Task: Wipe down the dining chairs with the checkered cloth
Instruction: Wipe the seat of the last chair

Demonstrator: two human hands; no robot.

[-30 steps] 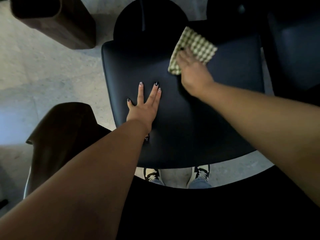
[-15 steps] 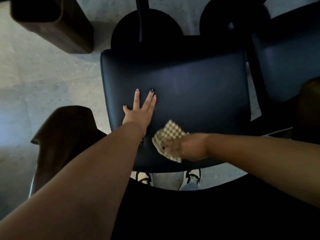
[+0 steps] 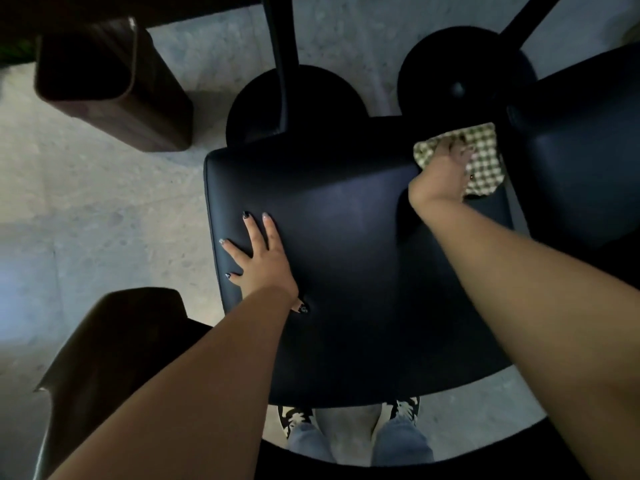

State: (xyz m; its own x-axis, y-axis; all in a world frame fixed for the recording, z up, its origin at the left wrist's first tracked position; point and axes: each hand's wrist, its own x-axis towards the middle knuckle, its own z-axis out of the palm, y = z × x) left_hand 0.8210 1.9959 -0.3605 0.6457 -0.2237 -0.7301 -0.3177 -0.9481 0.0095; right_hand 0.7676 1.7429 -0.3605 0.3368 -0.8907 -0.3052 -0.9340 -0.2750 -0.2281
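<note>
Cloth: we press the cloth (image 3: 479, 161) flat under our right hand (image 3: 441, 174) at the seat's (image 3: 346, 258) far-right corner.
Left hand (image 3: 261, 261): flat, fingers spread, near the seat's left edge.
Next: the unwiped seat lies toward us; the right hand is nearer.

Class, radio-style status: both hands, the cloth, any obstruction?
Left hand flat on chair seat. Right hand pressing checkered cloth at far right corner. Nothing in the way.

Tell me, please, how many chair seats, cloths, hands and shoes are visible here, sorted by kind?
Dark chair seats: 2, the one being wiped and a neighbour
Checkered cloths: 1
Hands: 2, left hand and right hand
Shoes: 2
Total: 7
</note>
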